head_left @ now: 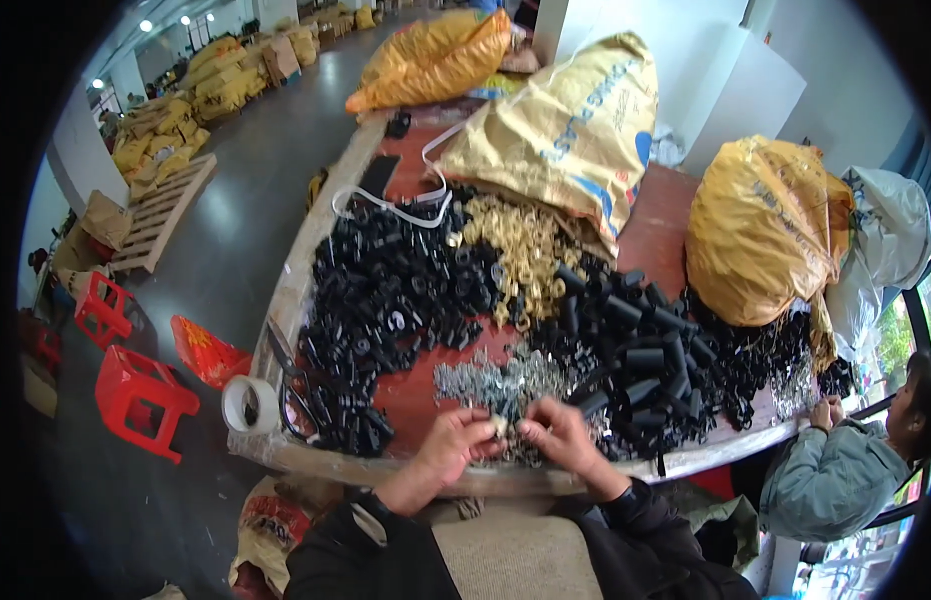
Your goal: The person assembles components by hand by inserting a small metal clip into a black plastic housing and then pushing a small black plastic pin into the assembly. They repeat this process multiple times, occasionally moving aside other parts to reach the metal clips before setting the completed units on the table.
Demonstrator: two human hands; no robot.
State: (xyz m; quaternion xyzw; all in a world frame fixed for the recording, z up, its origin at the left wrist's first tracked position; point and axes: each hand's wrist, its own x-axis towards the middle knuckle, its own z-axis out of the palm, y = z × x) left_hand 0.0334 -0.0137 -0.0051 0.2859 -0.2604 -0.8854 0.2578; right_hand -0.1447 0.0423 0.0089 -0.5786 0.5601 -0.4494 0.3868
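Note:
At the near edge of the red table (411,400), my left hand (449,447) pinches a small pale yellowish part (500,426) between thumb and fingers. Close beside it on the right is my right hand (563,437), its fingers curled together; whatever they hold is too small to make out. Just beyond both hands lies a heap of small silvery metal pieces (496,379). Black plastic parts (386,275) are piled to the left, gold-coloured parts (524,255) farther back, and black tubes (646,360) to the right.
A slack yellow sack (576,120) lies behind the piles, and a full orange sack (761,230) stands at the right. A tape roll (252,404) and scissors (282,345) rest by the left edge. A co-worker (841,470) sits at the right. Red stools (146,395) stand on the floor.

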